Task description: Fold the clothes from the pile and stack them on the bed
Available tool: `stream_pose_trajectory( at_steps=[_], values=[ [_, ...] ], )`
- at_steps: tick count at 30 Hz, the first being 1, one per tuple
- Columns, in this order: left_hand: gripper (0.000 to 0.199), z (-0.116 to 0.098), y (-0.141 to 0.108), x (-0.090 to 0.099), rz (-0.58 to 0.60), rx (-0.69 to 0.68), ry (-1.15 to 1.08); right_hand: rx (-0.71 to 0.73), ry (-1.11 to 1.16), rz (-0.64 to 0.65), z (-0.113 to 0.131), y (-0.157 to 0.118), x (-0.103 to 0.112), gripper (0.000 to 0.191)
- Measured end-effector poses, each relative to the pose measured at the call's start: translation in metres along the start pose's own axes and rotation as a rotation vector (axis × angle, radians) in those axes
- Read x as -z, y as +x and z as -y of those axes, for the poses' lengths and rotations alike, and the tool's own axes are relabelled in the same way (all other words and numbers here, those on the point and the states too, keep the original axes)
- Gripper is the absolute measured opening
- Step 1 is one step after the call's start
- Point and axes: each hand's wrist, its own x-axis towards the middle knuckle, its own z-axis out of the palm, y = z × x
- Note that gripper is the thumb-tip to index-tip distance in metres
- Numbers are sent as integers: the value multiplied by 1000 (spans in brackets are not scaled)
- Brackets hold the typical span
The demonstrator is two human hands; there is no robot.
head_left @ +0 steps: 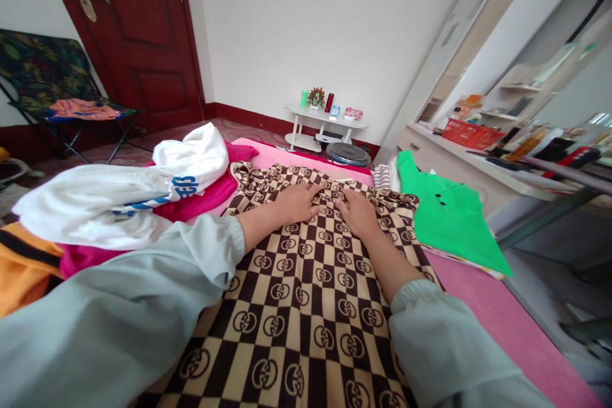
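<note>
A brown and cream checked garment [301, 293] with round printed motifs is spread over the pink surface in front of me. My left hand [299, 203] rests on its upper part, fingers apart and pointing right. Close by on the right, my right hand [357, 211] lies on the same cloth with its fingers spread. The two hands do not touch each other. Small folds run through the fabric around and below them.
White clothing [109, 204] lies heaped over magenta and orange cloth [23, 268] at left. A folded green shirt [449, 210] lies right on the pink surface [507, 325]. Beyond are a small white table [310, 113], a folding chair [48, 70] and a red basket [471, 134] on a counter.
</note>
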Motion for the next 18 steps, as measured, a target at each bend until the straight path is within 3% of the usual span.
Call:
stream_pose_trajectory(
  at_steps=[3, 5, 6, 8, 10, 12, 14, 18],
  values=[
    [65, 6, -9, -9, 65, 66, 52, -235, -58, 60, -2, 5, -4, 61],
    [63, 7, -13, -10, 18, 79, 70, -280, -71, 0, 0, 6, -2, 65],
    [61, 7, -15, -9, -23, 70, 76, -233, -69, -52, 2, 5, 0, 63],
    [50, 4, -18, -7, -97, 34, 86, 2, -41, -104, 6, 1, 6, 56],
    [40, 2, -21, -5, -123, -16, 80, 289, 6, -14, 9, -1, 9, 46],
    [40, 3, -20, -5, -113, -79, 64, 376, 30, 111, 9, 0, 8, 46],
    [51, 6, -17, -7, -69, -83, 63, 238, 3, 172, 7, 4, 3, 53],
    [72, 13, -8, -15, 95, 55, 98, -74, -78, 247, 2, 15, -9, 63]
  ],
)
